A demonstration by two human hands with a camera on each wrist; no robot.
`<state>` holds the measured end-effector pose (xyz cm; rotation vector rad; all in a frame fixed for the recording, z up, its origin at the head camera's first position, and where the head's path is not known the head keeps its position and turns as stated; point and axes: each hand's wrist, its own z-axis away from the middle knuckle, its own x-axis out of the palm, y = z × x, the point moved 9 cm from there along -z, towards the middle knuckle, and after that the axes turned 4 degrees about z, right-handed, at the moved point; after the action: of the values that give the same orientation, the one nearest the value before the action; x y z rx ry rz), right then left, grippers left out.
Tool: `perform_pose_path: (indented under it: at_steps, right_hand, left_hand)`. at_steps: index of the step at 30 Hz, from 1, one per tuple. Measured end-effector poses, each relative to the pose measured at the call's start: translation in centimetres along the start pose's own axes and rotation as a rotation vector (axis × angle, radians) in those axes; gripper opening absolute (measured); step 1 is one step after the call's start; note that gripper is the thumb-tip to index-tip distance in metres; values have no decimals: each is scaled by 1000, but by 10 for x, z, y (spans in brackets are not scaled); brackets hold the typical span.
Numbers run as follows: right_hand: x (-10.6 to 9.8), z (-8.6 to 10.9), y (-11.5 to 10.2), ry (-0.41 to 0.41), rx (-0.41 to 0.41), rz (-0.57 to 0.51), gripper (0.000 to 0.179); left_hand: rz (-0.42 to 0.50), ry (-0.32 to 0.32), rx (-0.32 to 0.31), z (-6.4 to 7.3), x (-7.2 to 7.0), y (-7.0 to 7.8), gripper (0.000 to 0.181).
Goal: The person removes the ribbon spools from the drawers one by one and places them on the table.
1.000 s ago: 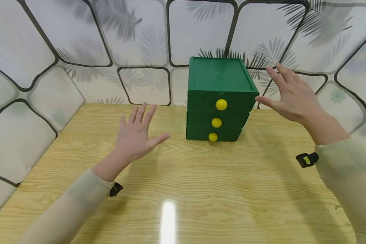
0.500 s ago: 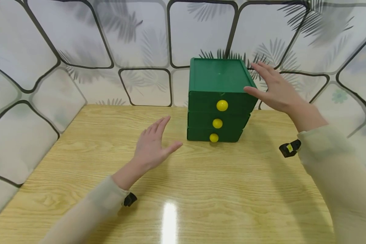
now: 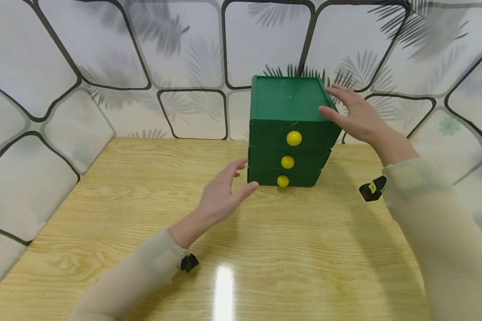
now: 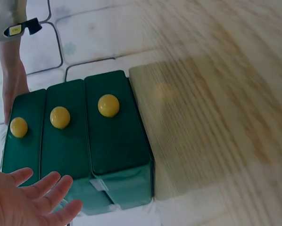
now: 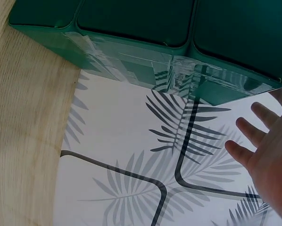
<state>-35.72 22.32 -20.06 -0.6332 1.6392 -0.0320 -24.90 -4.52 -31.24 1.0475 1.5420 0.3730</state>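
Observation:
A green cabinet of three stacked drawers (image 3: pixel 269 133) stands at the back of the table, each front bearing a round yellow knob (image 3: pixel 294 138). In the head view my left hand (image 3: pixel 222 191) is at its lower left side, thumb and fingers spread apart. My right hand (image 3: pixel 357 113) is at the upper right edge, with the thumb over the front top corner. Contact of either hand with the cabinet cannot be made out. In the left wrist view the left fingers (image 4: pixel 44 190) lie in front of the cabinet's side. Clear tape (image 5: pixel 131 70) runs along the side in the right wrist view.
The wooden table (image 3: pixel 184 267) spreads in front of the cabinet. Behind it rises a patterned wall covering (image 3: pixel 197 44) with dark outlines and leaf prints. A small black device (image 3: pixel 371 189) is worn at each wrist.
My left hand has moved right to the cabinet's lower left side. My right hand has come left to its upper right edge. The cabinet stays in place.

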Motion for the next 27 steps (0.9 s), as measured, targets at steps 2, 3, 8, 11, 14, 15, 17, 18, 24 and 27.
perform_pose_path:
  at_steps: [2,3,8,11,14,15,17,18,24,27]
  right_hand:
    - [1,-1,1,-9,9,-2,75]
    - [2,-1,2,-13,13,-2,74]
    - [4,-5,2,-22,19,-1,73]
    - [4,-6,2,-24,18,6,73]
    - [4,-7,2,-25,15,11,73]
    - [5,-8,2,-25,13,11,73]
    - [5,-8,2,-25,9,7,72]
    - [5,-8,2,-24,7,5,71]
    - [7,-8,0,-16,-1,-29,68]
    - [7,-8,1,-18,7,-45,68]
  left_hand:
    - [39,-15,0,-4,4,5,77]
    - [55,-26,-3,-6,7,7,77]
    - [163,-84,-50,-16,18,13,68]
    - [250,-117,-78,-24,25,17,62]
    - [335,-154,-98,-31,32,21,57]
    - [361,-167,-98,-34,35,22,55]
    - [408,-191,-108,-38,39,25,53]
    - [427,-200,-116,-41,41,26,53]
    - [537,-246,-167,-52,50,30,55]
    - [574,-260,-183,-56,54,32,56]
